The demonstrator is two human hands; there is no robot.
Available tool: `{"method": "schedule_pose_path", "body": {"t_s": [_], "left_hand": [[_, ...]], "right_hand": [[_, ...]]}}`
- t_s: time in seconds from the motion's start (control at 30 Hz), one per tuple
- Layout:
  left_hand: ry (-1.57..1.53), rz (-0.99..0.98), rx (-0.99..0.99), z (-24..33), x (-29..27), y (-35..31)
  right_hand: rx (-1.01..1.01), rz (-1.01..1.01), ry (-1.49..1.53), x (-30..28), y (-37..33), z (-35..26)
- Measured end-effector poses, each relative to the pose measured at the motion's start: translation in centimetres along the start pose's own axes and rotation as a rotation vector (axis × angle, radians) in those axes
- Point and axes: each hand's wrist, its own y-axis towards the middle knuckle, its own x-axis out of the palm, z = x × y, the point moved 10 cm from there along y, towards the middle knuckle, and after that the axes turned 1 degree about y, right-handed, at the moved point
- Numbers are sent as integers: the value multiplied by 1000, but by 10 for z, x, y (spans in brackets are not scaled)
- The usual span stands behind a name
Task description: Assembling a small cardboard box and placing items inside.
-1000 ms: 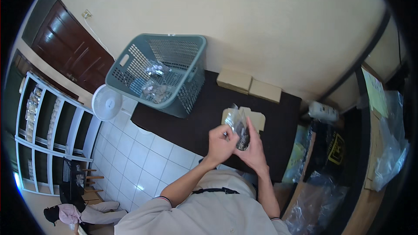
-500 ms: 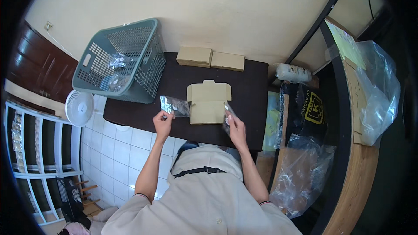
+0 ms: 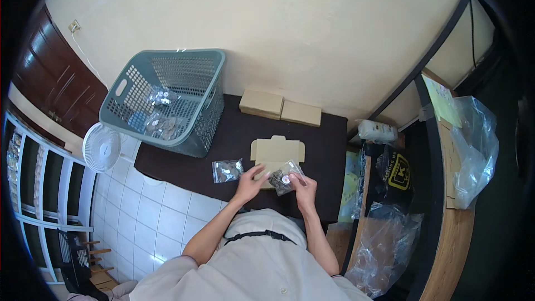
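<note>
An unfolded cardboard box (image 3: 277, 149) lies on the dark table with its flapped lid spread away from me. Over its near part, my right hand (image 3: 305, 190) pinches a clear plastic bag (image 3: 283, 181) by its right side. Small greyish pieces and a white round spot show through the plastic. My left hand (image 3: 251, 185) is just left of this bag, thumb and fingers apart with nothing between them. Beside it, a second clear bag (image 3: 227, 171) with similar dark contents rests flat on the table.
A grey-green perforated basket (image 3: 209, 120) at the table's far left holds several clear bags (image 3: 161, 126). Two stacks of flat cardboard (image 3: 262, 103) stand by the wall. A white fan (image 3: 102, 147) is at the left; plastic wrap (image 3: 384, 245) and a shelf frame crowd the right.
My left hand has let go of its bag, now left on the table, and moved right. My right hand has brought its bag over the box. The whole view has tilted upward.
</note>
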Motion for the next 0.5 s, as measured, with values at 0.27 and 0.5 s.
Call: {"method": "schedule_pose_path", "body": {"t_s": [0.27, 0.5], "left_hand": [[542, -378, 445, 92, 43, 8], [255, -411, 389, 64, 42, 2]], "right_hand": [[-444, -34, -403, 12, -6, -50], [-165, -306, -432, 25, -3, -24]]}}
